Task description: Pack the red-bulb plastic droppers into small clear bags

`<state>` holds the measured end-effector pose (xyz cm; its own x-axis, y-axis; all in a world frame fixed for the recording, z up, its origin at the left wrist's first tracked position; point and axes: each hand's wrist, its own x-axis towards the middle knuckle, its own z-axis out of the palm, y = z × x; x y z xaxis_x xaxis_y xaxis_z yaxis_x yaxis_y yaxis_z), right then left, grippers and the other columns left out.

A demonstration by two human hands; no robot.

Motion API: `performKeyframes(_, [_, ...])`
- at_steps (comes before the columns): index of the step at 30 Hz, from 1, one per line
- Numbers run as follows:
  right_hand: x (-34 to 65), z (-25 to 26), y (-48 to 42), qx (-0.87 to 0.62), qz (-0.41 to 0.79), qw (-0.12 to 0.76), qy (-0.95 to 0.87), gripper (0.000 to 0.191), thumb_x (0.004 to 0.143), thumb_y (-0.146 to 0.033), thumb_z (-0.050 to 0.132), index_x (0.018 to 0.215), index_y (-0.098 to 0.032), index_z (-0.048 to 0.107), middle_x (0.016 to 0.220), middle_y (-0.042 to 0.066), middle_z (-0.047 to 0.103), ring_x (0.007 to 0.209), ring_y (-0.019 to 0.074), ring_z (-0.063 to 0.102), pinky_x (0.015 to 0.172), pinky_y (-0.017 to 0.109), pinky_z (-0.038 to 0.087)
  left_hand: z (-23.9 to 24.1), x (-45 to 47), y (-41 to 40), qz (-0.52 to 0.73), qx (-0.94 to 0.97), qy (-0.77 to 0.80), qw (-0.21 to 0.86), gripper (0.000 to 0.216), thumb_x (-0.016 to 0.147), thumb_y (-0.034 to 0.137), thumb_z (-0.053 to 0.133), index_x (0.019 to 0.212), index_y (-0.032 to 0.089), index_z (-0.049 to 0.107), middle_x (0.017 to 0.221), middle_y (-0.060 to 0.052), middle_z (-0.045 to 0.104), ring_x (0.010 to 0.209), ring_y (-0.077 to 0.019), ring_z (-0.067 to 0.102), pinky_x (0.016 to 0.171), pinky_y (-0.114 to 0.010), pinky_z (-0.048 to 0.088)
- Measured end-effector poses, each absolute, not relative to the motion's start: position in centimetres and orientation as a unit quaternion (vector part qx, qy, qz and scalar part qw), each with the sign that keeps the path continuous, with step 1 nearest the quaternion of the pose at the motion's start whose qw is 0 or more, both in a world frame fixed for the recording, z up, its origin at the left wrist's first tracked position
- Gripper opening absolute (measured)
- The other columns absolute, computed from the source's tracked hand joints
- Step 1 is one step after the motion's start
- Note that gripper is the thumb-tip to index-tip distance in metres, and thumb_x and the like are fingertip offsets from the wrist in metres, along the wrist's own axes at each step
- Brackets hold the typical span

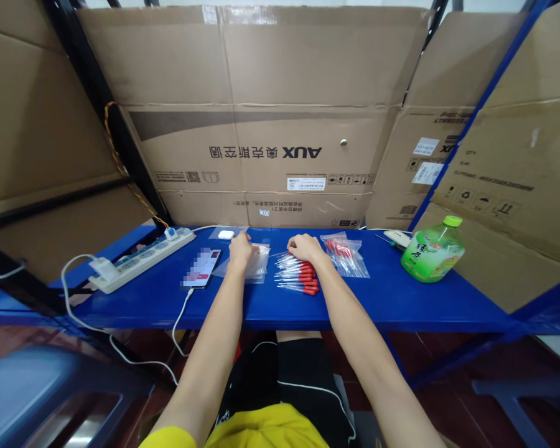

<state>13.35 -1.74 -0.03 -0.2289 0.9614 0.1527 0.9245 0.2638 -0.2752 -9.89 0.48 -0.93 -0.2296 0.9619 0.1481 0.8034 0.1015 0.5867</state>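
My left hand (240,250) is closed on the edge of a clear plastic zip bag (257,264) that lies flat on the blue table. To its right is a pile of droppers (295,275), with thin clear tubes pointing left and red bulbs on the right. My right hand (305,247) rests at the far end of this pile, fingers curled down and pressed together; what they pinch, if anything, is hidden. Just right of that hand lies another clear bag (345,252) with red-bulbed droppers inside.
A phone (202,268) on a charging cable and a white power strip (142,258) lie left. A small white case (226,234) sits behind my left hand. On the right stands a green bottle (432,252). Cardboard (261,81) walls the back of the blue table (382,305).
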Motion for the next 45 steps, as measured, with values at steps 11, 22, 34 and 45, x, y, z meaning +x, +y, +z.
performKeyframes(11, [13.9,0.9,-0.9,-0.516,0.144,0.417,-0.734,0.029,0.097,-0.045,0.057,0.099,-0.024,0.077,0.098,0.003,0.079,0.095,0.0211,0.070,0.092,0.033,0.049,3.2,-6.9,0.3,0.543,0.662,0.454,0.247,0.030,0.068,0.019,0.071,0.096,0.019,0.061,0.088,-0.004,0.073,0.079,-0.0169,0.071,0.079,-0.028,0.055])
performKeyframes(22, [13.8,0.4,-0.5,-0.422,0.311,0.596,-0.608,0.047,0.077,-0.062,0.073,0.090,-0.018,0.074,0.085,0.007,0.078,0.075,0.0204,0.072,0.077,0.032,0.057,1.1,-2.2,1.0,0.545,0.687,0.284,0.388,0.043,0.073,0.027,0.079,0.109,0.018,0.056,0.097,-0.006,0.070,0.081,-0.0133,0.068,0.080,-0.029,0.056])
performKeyframes(34, [14.0,-0.5,-1.0,-0.467,0.173,0.533,-0.684,0.026,0.092,-0.039,0.058,0.095,-0.021,0.077,0.089,0.003,0.079,0.081,0.0189,0.073,0.083,0.029,0.055,-0.5,-1.7,0.0,0.551,0.688,0.331,0.337,0.030,0.090,0.047,0.064,0.095,0.018,0.061,0.081,-0.002,0.068,0.070,-0.0133,0.064,0.069,-0.025,0.052])
performKeyframes(45, [13.4,0.5,-3.3,-0.591,0.011,0.400,-0.701,0.022,0.095,-0.042,0.059,0.092,-0.027,0.074,0.088,0.003,0.079,0.087,0.0225,0.073,0.080,0.029,0.049,-0.9,-2.3,-0.2,0.485,0.787,0.362,0.120,0.020,0.100,0.035,0.050,0.089,0.021,0.058,0.082,-0.004,0.066,0.075,-0.0180,0.060,0.074,-0.030,0.043])
